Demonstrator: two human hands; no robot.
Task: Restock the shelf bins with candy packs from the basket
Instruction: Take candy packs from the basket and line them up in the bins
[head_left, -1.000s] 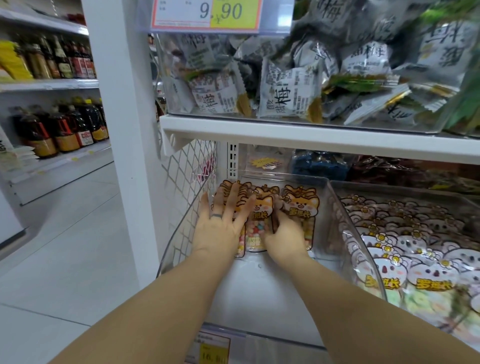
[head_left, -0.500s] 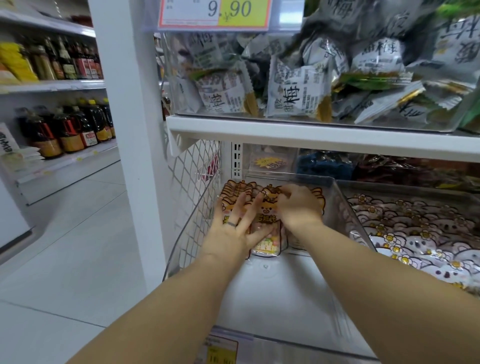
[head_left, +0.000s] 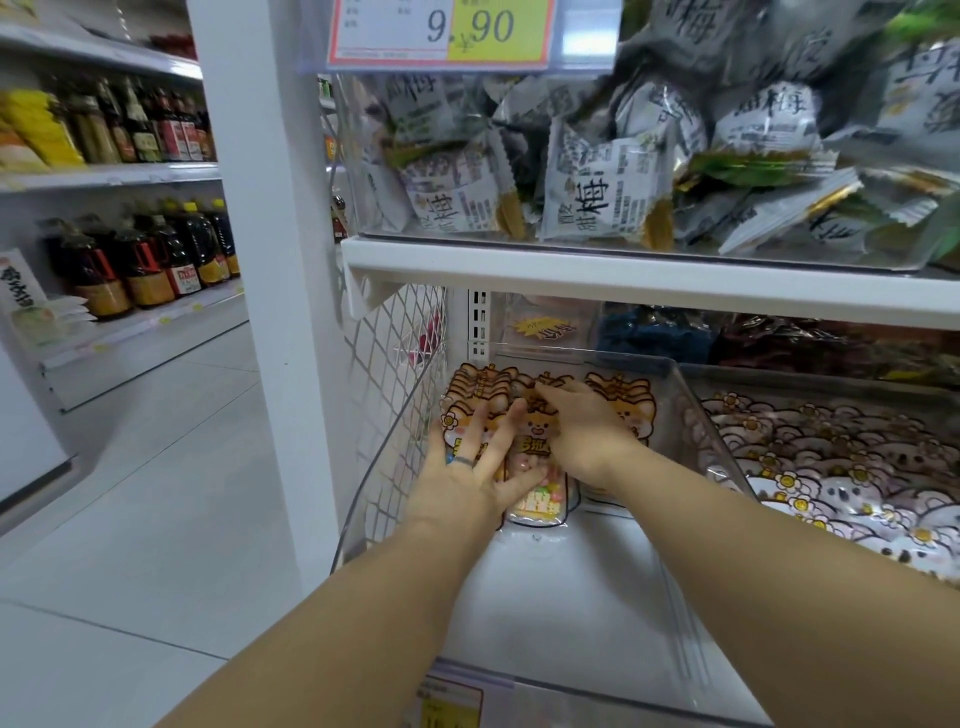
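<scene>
Orange cat-print candy packs (head_left: 535, 501) stand in rows at the back of a clear shelf bin (head_left: 696, 415) on the lower shelf. My left hand (head_left: 467, 467) lies flat against the left rows, fingers spread, a ring on one finger. My right hand (head_left: 587, 434) rests on the middle and right rows, with its fingers curled over the top edges of the middle packs. The front half of the bin floor (head_left: 571, 597) is bare. No basket is in view.
A neighbouring bin (head_left: 857, 467) to the right holds white flower-print packs. The shelf above (head_left: 623, 270) carries a bin of grey plum snack bags under a 9.90 price tag (head_left: 441, 31). A white post (head_left: 260, 260) and wire mesh side stand left; bottles line the far aisle.
My right hand rose from the lower front of the packs to their top edges. My left hand stayed spread on the left rows. The camera moved closer.
</scene>
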